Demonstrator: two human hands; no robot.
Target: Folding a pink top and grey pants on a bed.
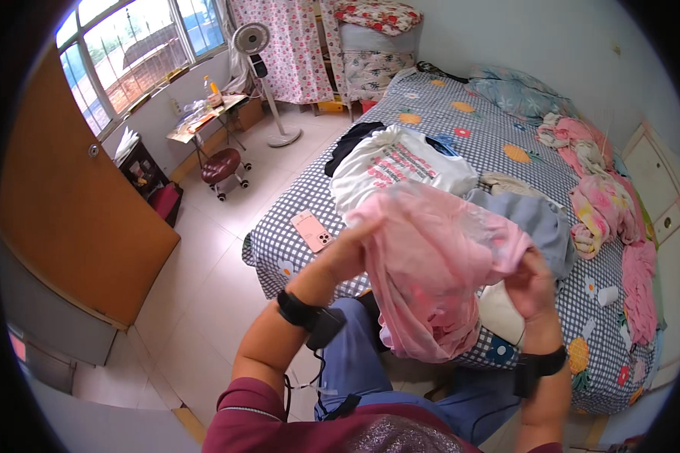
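Both my hands hold up a soft pink garment (438,264) over the near edge of the bed; it hangs in loose folds, and I cannot tell its exact cut. My left hand (353,245) grips its upper left side, with the fingers partly behind the cloth. At its right edge, my right hand (531,287) pinches the fabric. Just beyond lies a white printed T-shirt (400,162), partly over a black garment (349,147). A grey-blue garment (533,219) and a cream cloth (502,313) lie to the right, partly covered by the pink one.
The bed has a checked, flowered sheet (431,98). A pink phone (310,230) lies near its left edge. Rumpled pink clothes (604,200) and a white roll-shaped thing (607,295) are at the right. A fan (273,113), small table (204,121), stool (221,164) and door (75,189) stand left.
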